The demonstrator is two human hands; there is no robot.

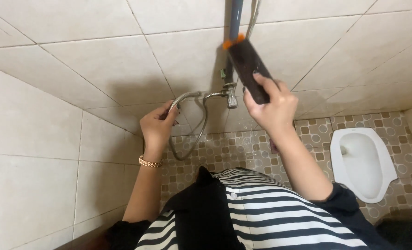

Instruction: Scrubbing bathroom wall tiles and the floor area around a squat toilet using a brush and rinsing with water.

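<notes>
The tiled wall (99, 69) carries a grey pipe (235, 18) and a tap valve (230, 96); the right hand (271, 104) is clamped on a dark brush (247, 65), best kept flat against the pipe; the left hand (159, 125), further left, pinches the metal hose (190, 139), holding it aside.

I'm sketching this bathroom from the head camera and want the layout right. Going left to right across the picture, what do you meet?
Gold bracelet → left hand gripping the metal hose → wall tap → right hand holding a dark block with orange tips → white squat toilet.
</notes>
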